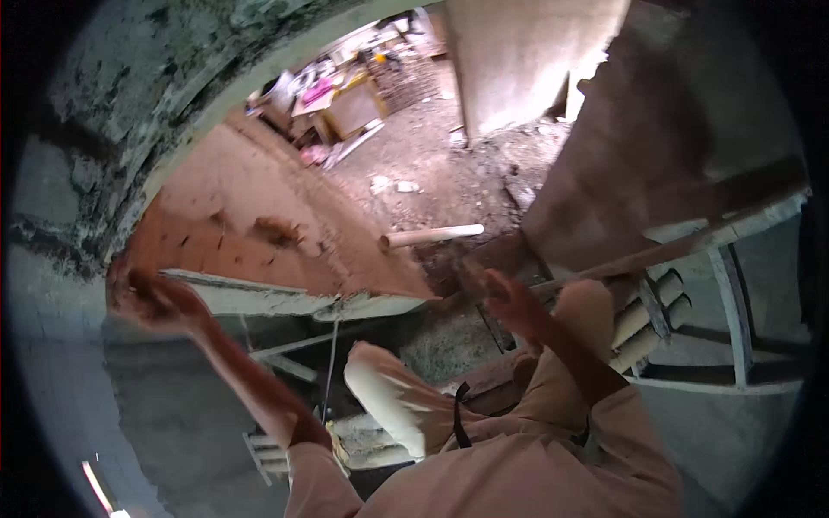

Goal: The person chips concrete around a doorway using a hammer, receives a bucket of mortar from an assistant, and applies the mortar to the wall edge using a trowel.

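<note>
My left hand (164, 302) is out at the far left, against the edge of the rough wall where the brick-red ledge (250, 229) begins. Its fingers are smeared, so their grip does not show. In front of my right knee, my right hand (515, 306) is closed around a blurred, brownish, narrow thing (469, 272) that points away from me; its kind cannot be made out. A pale pipe-like rod (432, 236) lies just beyond it, across the inner end of the ledge.
A wooden ladder-like frame (734, 311) stands to the right, with pale poles (643, 328) beside it. Below me on the left are wooden slats (268, 453) and a hanging cord (331, 363). Past the opening, rubble covers the ground (406, 155) near piled boxes (354, 108) and a panel (535, 65).
</note>
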{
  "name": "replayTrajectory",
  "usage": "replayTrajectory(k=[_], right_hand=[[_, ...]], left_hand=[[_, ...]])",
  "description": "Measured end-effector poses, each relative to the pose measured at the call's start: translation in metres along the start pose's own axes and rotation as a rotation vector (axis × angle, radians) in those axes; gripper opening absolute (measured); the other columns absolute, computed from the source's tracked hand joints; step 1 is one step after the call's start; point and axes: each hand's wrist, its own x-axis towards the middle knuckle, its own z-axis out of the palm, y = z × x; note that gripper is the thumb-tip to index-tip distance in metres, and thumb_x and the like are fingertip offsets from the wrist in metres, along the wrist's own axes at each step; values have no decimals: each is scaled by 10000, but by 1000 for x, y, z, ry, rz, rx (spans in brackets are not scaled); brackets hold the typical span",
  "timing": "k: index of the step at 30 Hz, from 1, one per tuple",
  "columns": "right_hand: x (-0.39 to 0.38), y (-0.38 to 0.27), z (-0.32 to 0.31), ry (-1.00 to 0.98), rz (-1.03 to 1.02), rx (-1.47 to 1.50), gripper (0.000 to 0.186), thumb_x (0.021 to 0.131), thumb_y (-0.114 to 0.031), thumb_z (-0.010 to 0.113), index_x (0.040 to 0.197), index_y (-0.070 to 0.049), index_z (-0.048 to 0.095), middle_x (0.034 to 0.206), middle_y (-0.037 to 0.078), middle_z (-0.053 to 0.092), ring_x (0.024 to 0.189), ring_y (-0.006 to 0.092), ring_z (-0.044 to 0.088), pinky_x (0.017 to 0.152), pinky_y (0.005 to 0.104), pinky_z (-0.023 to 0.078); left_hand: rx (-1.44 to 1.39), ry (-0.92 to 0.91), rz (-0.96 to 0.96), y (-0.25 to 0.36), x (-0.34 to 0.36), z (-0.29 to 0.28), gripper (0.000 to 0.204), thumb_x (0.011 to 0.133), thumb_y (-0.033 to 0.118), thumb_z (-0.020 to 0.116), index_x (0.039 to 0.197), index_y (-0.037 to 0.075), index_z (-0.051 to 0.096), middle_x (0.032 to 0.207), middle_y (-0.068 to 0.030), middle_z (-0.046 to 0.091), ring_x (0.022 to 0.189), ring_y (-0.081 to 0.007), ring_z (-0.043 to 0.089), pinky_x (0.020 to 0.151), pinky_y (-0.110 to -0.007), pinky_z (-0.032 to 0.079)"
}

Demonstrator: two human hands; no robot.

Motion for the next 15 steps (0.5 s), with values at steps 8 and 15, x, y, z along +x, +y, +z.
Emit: replayTrajectory(k=[8, 15], right_hand=[[5, -38, -9, -112, 386, 442, 606, 959, -245, 565, 1495, -114, 315, 772, 53, 580, 463, 79, 462, 412, 279, 398], [7, -44, -2, -190, 344, 296, 615, 950, -231, 588, 1474, -47, 323, 748, 46, 568, 447, 76, 456, 392, 263, 390]], left_hand=[[-87, 8, 6, 0, 4, 3, 169, 1009, 54, 463, 1056, 27, 624, 1127, -71, 424, 1080, -183, 544, 898, -324, 526], [-156, 25, -24, 9, 7, 4, 176, 993, -6, 462, 1044, 23, 628, 1122, -67, 421, 1076, -175, 549, 940, -313, 534]])
